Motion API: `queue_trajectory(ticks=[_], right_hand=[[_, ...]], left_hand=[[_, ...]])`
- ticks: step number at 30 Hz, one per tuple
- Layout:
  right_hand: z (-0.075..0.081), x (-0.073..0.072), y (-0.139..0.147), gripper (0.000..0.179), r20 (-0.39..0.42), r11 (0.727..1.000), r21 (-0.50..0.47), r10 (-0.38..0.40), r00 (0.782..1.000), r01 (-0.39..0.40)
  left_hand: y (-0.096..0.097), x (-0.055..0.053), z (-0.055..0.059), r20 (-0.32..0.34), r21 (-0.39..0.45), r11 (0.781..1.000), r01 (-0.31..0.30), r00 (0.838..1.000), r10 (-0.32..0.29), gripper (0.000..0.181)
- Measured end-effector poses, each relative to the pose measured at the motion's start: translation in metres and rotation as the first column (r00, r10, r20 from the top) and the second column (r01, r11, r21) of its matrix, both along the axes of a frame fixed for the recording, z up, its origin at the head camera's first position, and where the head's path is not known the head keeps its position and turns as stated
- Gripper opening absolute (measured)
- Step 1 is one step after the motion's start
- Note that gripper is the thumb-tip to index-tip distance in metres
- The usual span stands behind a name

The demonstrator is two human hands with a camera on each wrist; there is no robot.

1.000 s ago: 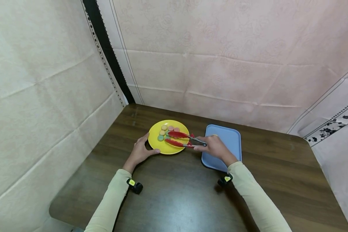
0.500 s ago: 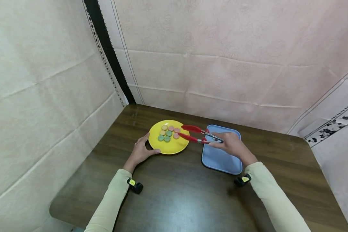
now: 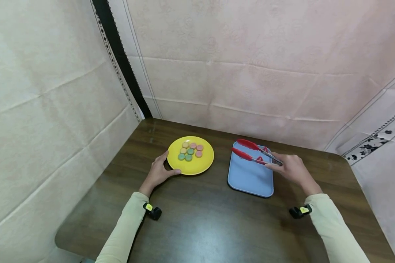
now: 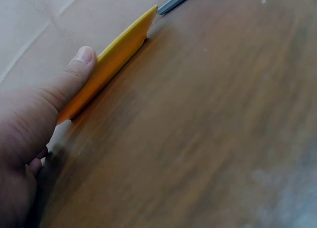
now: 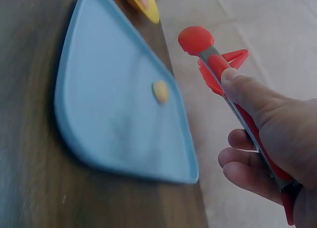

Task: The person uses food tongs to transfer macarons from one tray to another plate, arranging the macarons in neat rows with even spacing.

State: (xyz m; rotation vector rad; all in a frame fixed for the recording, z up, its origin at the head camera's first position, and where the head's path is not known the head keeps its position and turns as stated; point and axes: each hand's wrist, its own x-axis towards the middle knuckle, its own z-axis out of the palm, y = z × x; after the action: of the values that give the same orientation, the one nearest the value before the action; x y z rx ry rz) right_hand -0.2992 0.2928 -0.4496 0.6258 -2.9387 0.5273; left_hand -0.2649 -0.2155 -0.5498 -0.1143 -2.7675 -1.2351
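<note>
My left hand (image 3: 158, 172) grips the left rim of a yellow plate (image 3: 202, 164), thumb at its near edge. Small round macaron-like pieces lie on the plate: green ones (image 3: 188, 157), pink ones (image 3: 199, 154) and pale yellow ones (image 3: 183, 150). Over the far part of a blue tray (image 3: 250, 180), my right hand (image 3: 293, 168) holds red-and-metal tongs (image 3: 260, 155), their two arms apart and nothing between the tips. In the right wrist view, one pale yellow piece (image 5: 160, 91) lies on the tray close to its far edge; the tongs cover that spot in the head view.
Plate and tray stand side by side on a dark wooden table (image 3: 197, 219), with a gap between them. Pale patterned cloth (image 3: 233, 91) hangs behind the table's back edge and along its left side. Both wrists carry small black cameras (image 3: 301, 211).
My right hand has carried the tongs rightward, from over the plate to over the tray. My left hand has kept its place on the plate, and the pieces there look unmoved.
</note>
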Motion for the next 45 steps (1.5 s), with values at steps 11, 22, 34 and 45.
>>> queue_trajectory(ticks=[11, 22, 34, 45], right_hand=[[-0.026, 0.005, 0.028, 0.07, 0.054, 0.998, -0.005, -0.064, 0.997, 0.064], [-0.038, 0.008, 0.033, 0.071, 0.103, 0.997, -0.02, -0.074, 0.992, 0.076], [-0.037, 0.011, 0.032, 0.07, 0.147, 0.996, -0.026, -0.082, 0.986, 0.087], [-0.036, 0.008, 0.023, 0.068, 0.082, 0.995, -0.066, -0.067, 0.994, 0.073]], left_hand=[[-0.002, 0.0, -0.003, 0.0, -0.009, 1.0, 0.002, 1.0, -0.002, 0.113], [-0.001, -0.002, 0.0, -0.013, -0.008, 1.0, -0.002, 1.0, 0.002, 0.113], [0.001, 0.0, 0.001, -0.01, 0.001, 1.0, -0.003, 1.0, 0.003, 0.113], [0.0, 0.0, 0.001, -0.009, -0.003, 1.0, 0.001, 1.0, -0.001, 0.114]])
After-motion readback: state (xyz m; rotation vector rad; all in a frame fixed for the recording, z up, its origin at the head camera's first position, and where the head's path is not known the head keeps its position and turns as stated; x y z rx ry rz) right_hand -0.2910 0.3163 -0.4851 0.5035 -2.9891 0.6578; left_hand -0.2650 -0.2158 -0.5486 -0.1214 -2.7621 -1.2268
